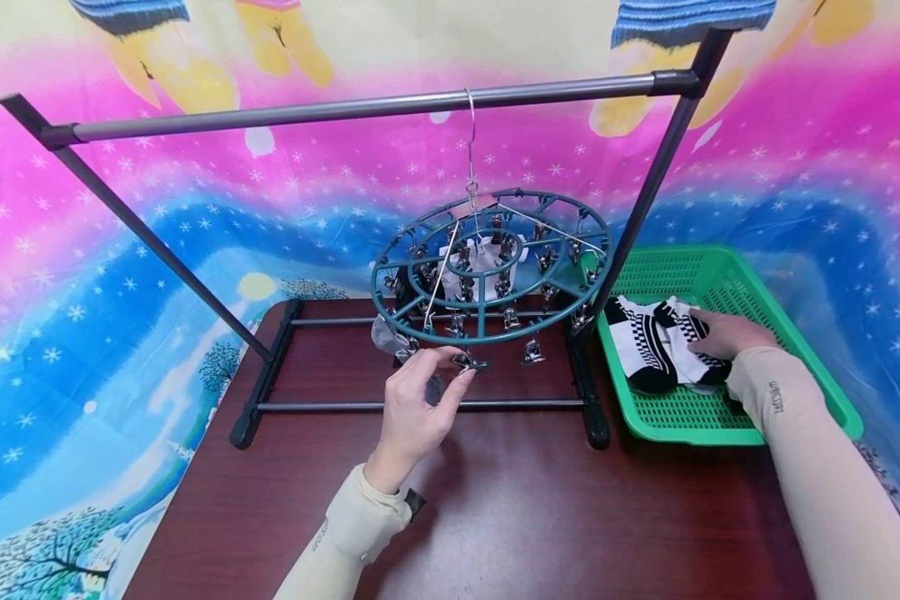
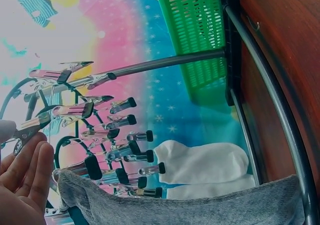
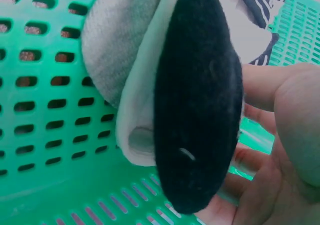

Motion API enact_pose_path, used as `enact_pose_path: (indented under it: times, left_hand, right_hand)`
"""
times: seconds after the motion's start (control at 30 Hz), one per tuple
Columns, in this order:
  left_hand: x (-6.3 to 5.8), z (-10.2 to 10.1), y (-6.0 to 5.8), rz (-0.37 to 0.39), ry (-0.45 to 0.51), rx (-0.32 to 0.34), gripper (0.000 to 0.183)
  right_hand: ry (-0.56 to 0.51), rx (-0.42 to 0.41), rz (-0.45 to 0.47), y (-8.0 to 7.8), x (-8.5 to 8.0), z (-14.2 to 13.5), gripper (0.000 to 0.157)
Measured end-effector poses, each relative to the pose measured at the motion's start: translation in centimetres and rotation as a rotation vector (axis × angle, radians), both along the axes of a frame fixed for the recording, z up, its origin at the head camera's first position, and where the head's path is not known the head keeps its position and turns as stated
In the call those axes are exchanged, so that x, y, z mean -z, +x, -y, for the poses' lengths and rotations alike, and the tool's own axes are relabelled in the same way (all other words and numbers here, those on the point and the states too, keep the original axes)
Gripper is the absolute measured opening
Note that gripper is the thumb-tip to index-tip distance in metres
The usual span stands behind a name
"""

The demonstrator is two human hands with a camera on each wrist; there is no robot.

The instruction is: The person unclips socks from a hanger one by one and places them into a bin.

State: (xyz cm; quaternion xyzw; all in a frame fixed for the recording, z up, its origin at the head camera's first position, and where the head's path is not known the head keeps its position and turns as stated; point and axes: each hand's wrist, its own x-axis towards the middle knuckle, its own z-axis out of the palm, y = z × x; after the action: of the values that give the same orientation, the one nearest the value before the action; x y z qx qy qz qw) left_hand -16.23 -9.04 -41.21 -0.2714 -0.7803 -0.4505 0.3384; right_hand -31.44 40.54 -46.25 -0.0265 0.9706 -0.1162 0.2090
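My left hand (image 1: 418, 402) pinches a metal clip (image 1: 468, 362) at the front edge of a round green drying hanger (image 1: 480, 340). In the left wrist view, the clip (image 2: 32, 127) sits between thumb and fingers with no cloth in it. A grey sock (image 2: 175, 205) and white socks (image 2: 200, 162) hang from neighbouring clips. Over in the green basket (image 1: 817, 379), my right hand (image 1: 737, 335) grips a black-and-white patterned sock (image 1: 690, 367). Up close, fingers curl round a sock with a black sole (image 3: 197, 100); a grey-and-white sock part (image 3: 122, 42) lies beside it.
The hanger hooks onto the crossbar (image 1: 375, 107) of a dark metal rack standing on a brown table (image 1: 495, 508). Another patterned sock (image 1: 641, 342) lies in the basket, right of the rack's foot (image 1: 596, 425). A printed cloth (image 1: 330, 175) hangs behind.
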Motion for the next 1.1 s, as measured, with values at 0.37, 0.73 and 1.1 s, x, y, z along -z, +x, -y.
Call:
enact_pose_path:
  times: [0.37,0.73,1.1]
  left_hand:
    - [0.19,-0.05,-0.14,0.016,-0.007,0.003,0.024]
    - [0.39,0.11,0.26,0.075,-0.032,0.023,0.028]
    - [-0.15,0.68,0.27,-0.113,-0.132,-0.043,0.033]
  right_hand:
    - [0.014,-0.029,0.028,-0.14,0.3,0.08,0.089]
    - [0.025,-0.027,0.059,0.16,0.48,0.31,0.084]
    - [0.032,-0.016,0.053,-0.04,0.25,0.26,0.084]
